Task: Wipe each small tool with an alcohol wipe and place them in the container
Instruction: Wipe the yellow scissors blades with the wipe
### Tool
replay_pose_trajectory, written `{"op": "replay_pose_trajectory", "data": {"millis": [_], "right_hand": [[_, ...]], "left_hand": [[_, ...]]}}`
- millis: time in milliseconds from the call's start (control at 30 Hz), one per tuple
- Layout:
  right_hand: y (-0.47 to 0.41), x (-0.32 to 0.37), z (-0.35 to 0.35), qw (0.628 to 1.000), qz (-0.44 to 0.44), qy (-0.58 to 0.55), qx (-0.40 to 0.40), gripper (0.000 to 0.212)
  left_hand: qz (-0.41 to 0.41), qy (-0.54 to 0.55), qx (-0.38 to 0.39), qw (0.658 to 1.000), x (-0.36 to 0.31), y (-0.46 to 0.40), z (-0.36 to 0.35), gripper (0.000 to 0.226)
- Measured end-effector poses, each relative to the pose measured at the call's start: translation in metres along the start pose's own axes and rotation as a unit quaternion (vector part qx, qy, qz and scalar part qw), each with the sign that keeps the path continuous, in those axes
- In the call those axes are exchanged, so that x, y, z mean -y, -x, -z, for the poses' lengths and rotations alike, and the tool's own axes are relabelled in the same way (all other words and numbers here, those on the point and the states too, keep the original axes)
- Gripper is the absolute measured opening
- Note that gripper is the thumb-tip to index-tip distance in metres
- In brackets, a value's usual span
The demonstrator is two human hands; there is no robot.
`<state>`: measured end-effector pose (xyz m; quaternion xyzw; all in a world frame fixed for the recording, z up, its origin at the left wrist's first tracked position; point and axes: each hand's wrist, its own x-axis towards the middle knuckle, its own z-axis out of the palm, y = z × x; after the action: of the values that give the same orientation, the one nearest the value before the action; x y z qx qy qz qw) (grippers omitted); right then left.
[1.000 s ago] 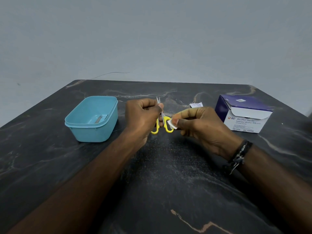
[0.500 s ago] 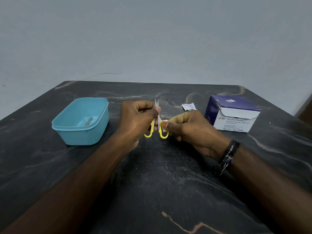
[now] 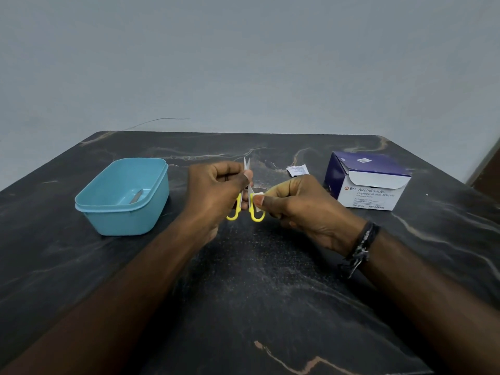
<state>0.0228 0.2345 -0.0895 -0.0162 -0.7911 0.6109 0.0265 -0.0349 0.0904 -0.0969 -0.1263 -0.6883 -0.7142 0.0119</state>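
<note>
Over the middle of the dark marbled table (image 3: 270,293), the head view shows two hands working on one pair of small yellow-handled scissors (image 3: 246,194). Counted out: one blue container (image 3: 121,209) toward the left edge, holding one slim metal tool (image 3: 136,196) on its floor; one purple and white box of alcohol swabs (image 3: 365,182) toward the right edge, its flap open; one torn white sachet (image 3: 297,170) lying flat just left of that box, nearer the far edge; and one white wipe (image 3: 258,198). The left hand (image 3: 216,193) is curled round the scissors, thumb pressed on the blades. The scissors stand nearly upright, long axis running from the near edge toward the far edge, blade tips up and away, the two yellow loops hanging down toward the person. The right hand (image 3: 303,207) pinches the wipe between thumb and fingers against the right-hand loop, where blade meets handle. A dark bracelet (image 3: 359,247) circles the right wrist. Compared with a second ago, the wipe sits at much the same spot low on the scissors, while half a second ago it was slightly higher, against the blade; the scissors have stayed upright in the left hand's grip throughout.
</note>
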Motion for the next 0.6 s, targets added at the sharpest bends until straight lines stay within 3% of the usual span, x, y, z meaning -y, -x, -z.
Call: {"op": "replay_pose_trajectory", "data": {"millis": [233,367,467,600], "right_hand": [[-0.002,-0.005,-0.007,1.0,0.009,-0.01,-0.014,0.028],[-0.003,-0.006,-0.007,0.999,0.013,-0.031,-0.035,0.027],[-0.002,-0.004,-0.005,0.997,0.032,-0.048,-0.052,0.025],[-0.005,-0.002,-0.001,0.99,0.058,-0.082,-0.094,0.025]], "left_hand": [[0.053,0.085,-0.017,0.995,0.0,0.01,-0.01,0.005],[0.085,0.128,-0.014,0.988,0.0,0.01,-0.015,0.014],[0.095,0.16,0.004,0.983,-0.002,0.01,-0.017,0.024],[0.075,0.139,0.05,0.986,-0.005,0.014,-0.018,0.019]]}}
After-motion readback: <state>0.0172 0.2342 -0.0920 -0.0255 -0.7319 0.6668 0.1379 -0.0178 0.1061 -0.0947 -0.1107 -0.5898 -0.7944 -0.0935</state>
